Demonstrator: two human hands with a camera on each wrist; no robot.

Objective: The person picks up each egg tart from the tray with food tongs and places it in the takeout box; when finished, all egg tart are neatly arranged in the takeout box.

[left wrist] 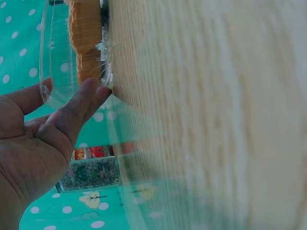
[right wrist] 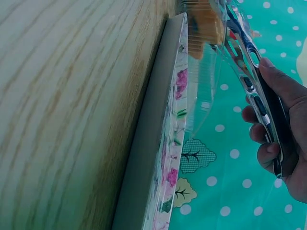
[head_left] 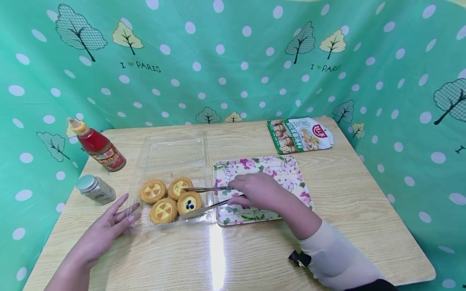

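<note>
Since the tongs (head_left: 214,205) are long, the right hand (head_left: 256,190) can pinch them well back from their ends. Those ends sit either side of the berry tart (head_left: 189,203), the one furthest right in the clear box (head_left: 143,215); I can't tell if they squeeze it. The left hand (head_left: 109,228), fingers spread, touches the box's left edge, maybe so it won't slide. The lid (head_left: 174,149) lies folded back, so the other tarts (head_left: 164,211) are easy to reach. Under the right hand is the flowery tray (head_left: 262,214), just beside the box. A red bottle (head_left: 103,151) and a jar (head_left: 98,192) stand on the left, and a packet (head_left: 300,135) lies at the back, likely out of the way.
</note>
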